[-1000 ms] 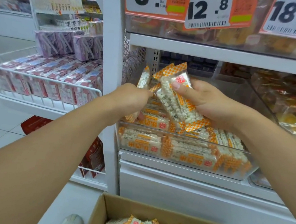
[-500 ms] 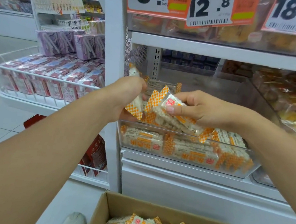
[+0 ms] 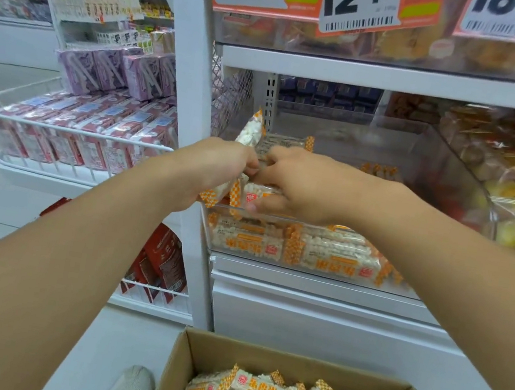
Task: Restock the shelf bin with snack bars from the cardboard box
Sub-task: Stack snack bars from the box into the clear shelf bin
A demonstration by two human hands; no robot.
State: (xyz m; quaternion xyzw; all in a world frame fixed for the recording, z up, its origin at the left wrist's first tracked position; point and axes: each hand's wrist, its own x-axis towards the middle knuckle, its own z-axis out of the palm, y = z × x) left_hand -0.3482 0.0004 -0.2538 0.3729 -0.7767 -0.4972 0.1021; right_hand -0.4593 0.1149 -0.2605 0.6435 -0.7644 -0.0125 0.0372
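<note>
Over the shelf bin (image 3: 305, 269), both hands are setting snack bars: left hand (image 3: 216, 168) gripping one upright bar (image 3: 249, 133), right hand (image 3: 301, 185) pinching another w/ thumb. Risk: bars slipping over bin's front rim toward cardboard box (image 3: 387, 389) below.

The right hand (image 3: 301, 186) is lowering its white snack bars with orange chequered ends (image 3: 257, 195) from chest height above the clear plastic shelf bin (image 3: 305, 266) down onto the front layer of bars already lying in it; a second ago the bundle was tilted up, and now it is lying almost flat at the bin's front left. The left hand (image 3: 216, 171) is closing in on the right until the two are touching, and the single upright white-and-orange snack bar (image 3: 249, 133) it grips is now rising behind the knuckles.
</note>
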